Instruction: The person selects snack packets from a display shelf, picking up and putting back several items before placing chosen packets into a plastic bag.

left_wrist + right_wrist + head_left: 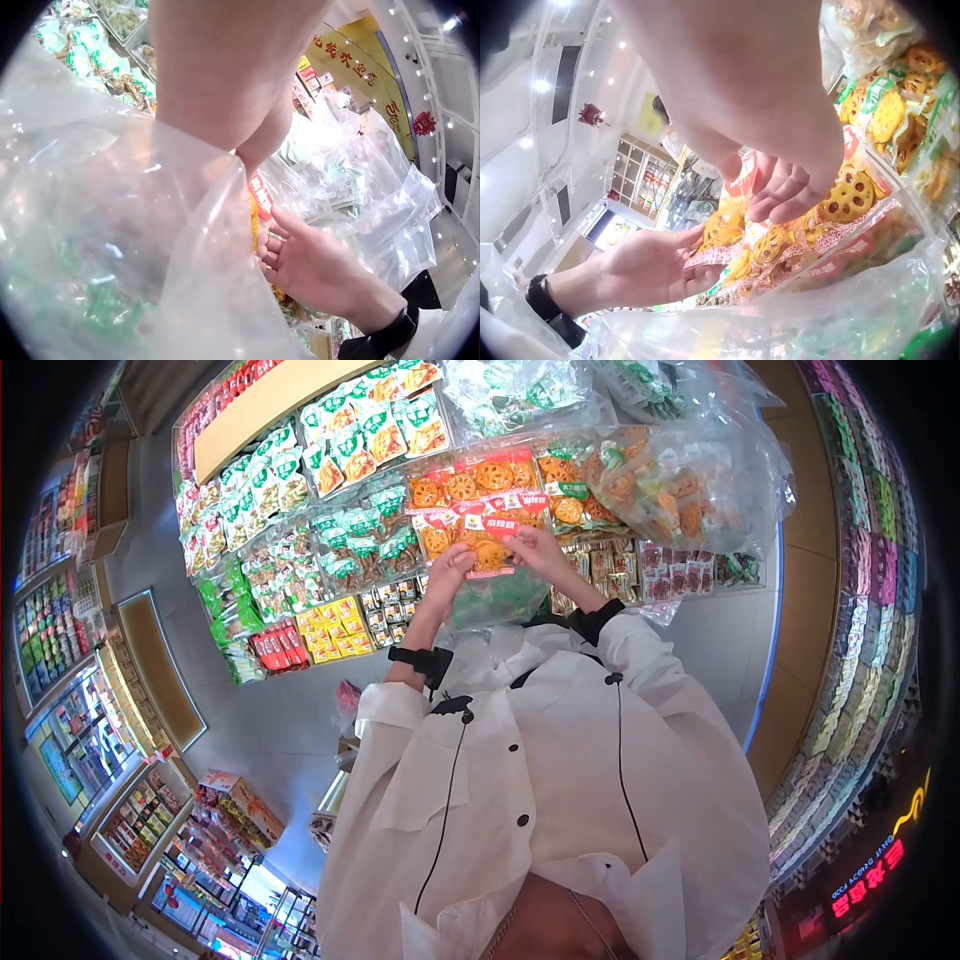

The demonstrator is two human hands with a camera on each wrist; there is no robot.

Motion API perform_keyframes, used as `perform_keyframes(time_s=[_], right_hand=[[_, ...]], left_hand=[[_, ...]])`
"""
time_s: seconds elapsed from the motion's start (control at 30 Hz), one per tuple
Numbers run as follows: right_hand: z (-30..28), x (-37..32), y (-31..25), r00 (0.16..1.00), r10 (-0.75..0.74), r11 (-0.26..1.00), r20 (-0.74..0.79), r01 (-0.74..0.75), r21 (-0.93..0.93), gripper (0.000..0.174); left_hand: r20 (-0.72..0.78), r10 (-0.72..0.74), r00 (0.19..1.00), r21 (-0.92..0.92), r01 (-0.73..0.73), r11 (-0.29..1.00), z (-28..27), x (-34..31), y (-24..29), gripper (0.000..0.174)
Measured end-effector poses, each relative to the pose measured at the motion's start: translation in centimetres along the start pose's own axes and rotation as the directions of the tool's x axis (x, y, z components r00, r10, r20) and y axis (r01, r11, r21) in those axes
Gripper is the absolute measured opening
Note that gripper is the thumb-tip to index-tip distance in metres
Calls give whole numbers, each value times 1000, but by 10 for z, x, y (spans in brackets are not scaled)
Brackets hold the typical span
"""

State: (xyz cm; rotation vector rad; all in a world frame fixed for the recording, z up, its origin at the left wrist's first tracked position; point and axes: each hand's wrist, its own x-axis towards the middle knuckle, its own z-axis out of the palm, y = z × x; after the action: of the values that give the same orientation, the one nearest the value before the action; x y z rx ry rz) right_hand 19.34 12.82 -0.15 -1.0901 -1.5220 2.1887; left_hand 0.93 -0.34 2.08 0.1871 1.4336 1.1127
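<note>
Both hands hold a red-and-clear snack packet of lotus root slices (490,554) over the display, in front of the chest. My left hand (450,567) grips its left edge with curled fingers. The right hand (541,552) pinches its upper right part, the thumb near the red label. In the right wrist view, the left hand (649,262) and right hand (784,180) face each other with yellow, holed slices between them. More lotus root packets (480,480) lie in the compartment just beyond. A clear plastic bag (97,225) with green-printed packets hangs close below the hands.
Compartments of green-and-white packets (270,475) spread to the left. Large clear bags (700,480) of packets bulge over the right side. Yellow packets (335,628) sit along the near edge. A packed, curved shelf (860,610) stands far right, across a grey floor (745,640).
</note>
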Motion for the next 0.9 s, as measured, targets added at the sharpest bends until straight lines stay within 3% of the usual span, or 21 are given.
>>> perform_keyframes(time_s=[0.07, 0.13, 0.2, 0.23, 0.27, 0.3, 0.33, 0.37, 0.4, 0.43, 0.47, 0.53, 0.57, 0.63, 0.73, 0.87, 0.9], right_hand=[[1, 1, 4, 999, 10, 1000, -46, -9, 22, 18], [7, 0, -5, 996, 17, 999, -88, -13, 41, 16], [22, -13, -27, 918, -325, 924, -228, 257, -284, 19], [33, -20, -45, 904, -359, 901, -231, 270, -340, 17], [41, -26, -59, 904, -359, 901, -232, 271, -340, 17], [48, -31, -70, 902, -416, 848, -116, 339, -408, 18], [53, -33, -75, 887, -461, 784, 7, 412, -464, 19], [56, -31, -71, 886, -465, 783, 9, 415, -463, 19], [59, -28, -64, 877, -468, 790, 107, 469, -395, 21], [60, -27, -58, 858, -471, 796, 203, 513, -321, 23], [59, -27, -52, 858, -471, 796, 204, 513, -322, 23], [52, -31, -45, 981, -189, 980, -30, 191, 53, 22], [42, -29, -33, 982, -189, 980, -23, 190, 51, 22], [16, -19, -4, 935, -290, 946, -205, 248, -210, 25], [2, -21, -5, 907, -289, 930, -306, 191, -313, 20], [-2, -25, -18, 947, -245, 913, -208, 153, -378, 29], [9, -30, -31, 961, -251, 917, -118, 197, -346, 40]], left_hand=[[44, -23, 999, -57, 25, 998, -4, 5, -9, 29], [-191, 264, 945, 132, -242, 961, 13, -4, -6, 29], [-178, 347, 921, 162, -320, 933, 37, -17, 11, 31], [-155, 425, 892, 195, -394, 898, 43, -20, 18, 34], [-153, 425, 892, 195, -395, 898, 42, -20, 19, 34], [-32, 238, 971, 180, -228, 957, 37, -21, 18, 36], [89, 38, 995, 186, -54, 981, 31, -24, 20, 38], [88, 42, 995, 187, -57, 981, 20, -20, 18, 38], [92, 19, 996, -100, -10, 995, 10, -17, 21, 39], [104, -3, 995, -379, 43, 924, 4, -15, 21, 40], [105, -2, 994, -380, 42, 924, 3, -13, 17, 40], [23, 85, 996, -435, -66, 898, 24, -34, 48, 33], [3, 67, 998, -426, -59, 903, 27, -38, 54, 29], [20, 54, 998, -360, -43, 932, 5, -21, 34, 30], [44, 30, 999, -281, -16, 960, -11, -4, 19, 31], [86, 25, 996, -287, 0, 958, -6, 0, 18, 40], [88, 25, 996, -284, 1, 959, 4, -8, 27, 40]])
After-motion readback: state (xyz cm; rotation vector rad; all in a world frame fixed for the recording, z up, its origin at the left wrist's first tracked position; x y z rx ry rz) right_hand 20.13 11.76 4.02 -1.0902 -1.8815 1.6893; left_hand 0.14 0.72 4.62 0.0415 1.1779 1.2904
